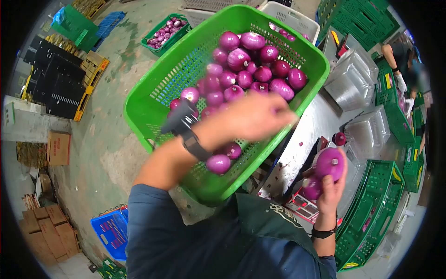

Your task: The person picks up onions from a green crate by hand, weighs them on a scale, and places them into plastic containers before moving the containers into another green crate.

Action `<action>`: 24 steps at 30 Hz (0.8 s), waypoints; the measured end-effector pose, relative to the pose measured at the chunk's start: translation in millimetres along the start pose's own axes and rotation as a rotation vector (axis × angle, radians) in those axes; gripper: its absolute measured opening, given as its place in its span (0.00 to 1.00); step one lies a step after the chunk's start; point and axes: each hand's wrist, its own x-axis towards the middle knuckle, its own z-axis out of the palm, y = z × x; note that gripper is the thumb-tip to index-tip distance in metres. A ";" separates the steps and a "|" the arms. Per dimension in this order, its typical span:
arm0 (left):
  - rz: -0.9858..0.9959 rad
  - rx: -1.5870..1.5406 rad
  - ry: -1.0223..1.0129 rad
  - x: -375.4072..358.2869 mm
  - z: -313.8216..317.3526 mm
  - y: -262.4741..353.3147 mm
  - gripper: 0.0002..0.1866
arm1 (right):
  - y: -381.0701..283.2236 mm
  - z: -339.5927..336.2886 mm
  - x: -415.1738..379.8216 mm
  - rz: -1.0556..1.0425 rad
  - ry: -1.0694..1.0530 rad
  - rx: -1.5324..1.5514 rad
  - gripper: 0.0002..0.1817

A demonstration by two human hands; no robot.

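Observation:
A large green basket (139,88) holds many peeled red onions (238,59), piled mostly toward its far right side. Across the basket, near its right rim, reaches my left hand (267,116). Motion smears its fingers, which look bent, with a bit of purple by them; I cannot tell whether they hold an onion. A wristband and a dark device sit on that wrist. To the right, over the metal worktop, my right hand (331,188) is closed around two red onions: a larger one (330,163) on top and a smaller one (311,188) beneath.
A cut red onion (339,138) lies on the metal worktop (297,144) near clear plastic trays (353,74). Green crates (371,209) line the right side, where another person (397,60) stands. An onion-filled crate (162,39) is on the floor at the back.

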 end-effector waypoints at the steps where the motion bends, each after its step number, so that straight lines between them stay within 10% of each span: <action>1: -0.099 0.013 0.055 3.5 -21.0 -20.5 0.22 | -0.5 -12.8 1.2 -0.051 0.035 -0.037 0.45; 7: -0.387 0.359 0.023 3.0 -38.9 -174.9 0.21 | 9.6 -95.9 -19.5 -0.058 0.426 -0.089 0.29; 13: -0.405 0.533 0.007 -4.2 -13.0 -204.7 0.19 | 11.6 -122.7 -33.1 0.030 0.561 -0.084 0.32; 19: 0.018 0.735 0.041 -16.2 58.2 -234.8 0.16 | 22.8 -128.0 -30.3 0.068 0.588 -0.099 0.31; 24: -0.196 0.970 -0.110 3.3 84.1 -224.9 0.17 | 4.9 -126.8 -33.5 0.014 0.610 0.080 0.35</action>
